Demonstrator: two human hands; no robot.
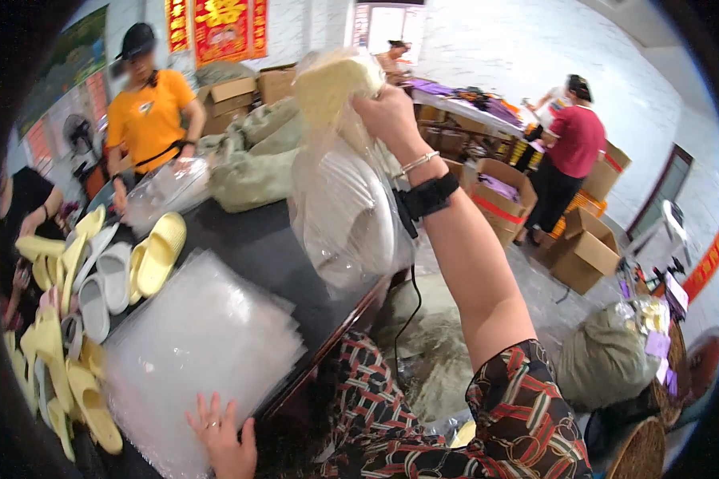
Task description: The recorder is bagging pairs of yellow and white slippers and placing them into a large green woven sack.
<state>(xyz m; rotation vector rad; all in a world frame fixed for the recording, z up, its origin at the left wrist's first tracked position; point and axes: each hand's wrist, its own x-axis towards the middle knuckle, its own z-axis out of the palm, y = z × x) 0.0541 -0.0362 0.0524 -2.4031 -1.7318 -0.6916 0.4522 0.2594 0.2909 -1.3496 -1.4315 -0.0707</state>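
Note:
My right hand (390, 118) is raised over the table's edge, closed on a clear plastic bag of slippers (351, 211). Through the film I see a pale yellow end beside my fingers and a whitish slipper hanging below. My left hand (227, 445) lies with fingers spread on the near edge of a stack of clear plastic bags (208, 319). Left of that stack are loose yellow slippers (162, 254) and grey slippers (115, 275), several of them in a row along the dark table (240, 231).
Across the table a person in an orange shirt (148, 120) handles clear film; another person's arms show at the far left. Green sacks (256, 172) rest at the table's far end. To the right are a stuffed sack (607, 359), an open carton (581, 247) and a person in red (575, 132).

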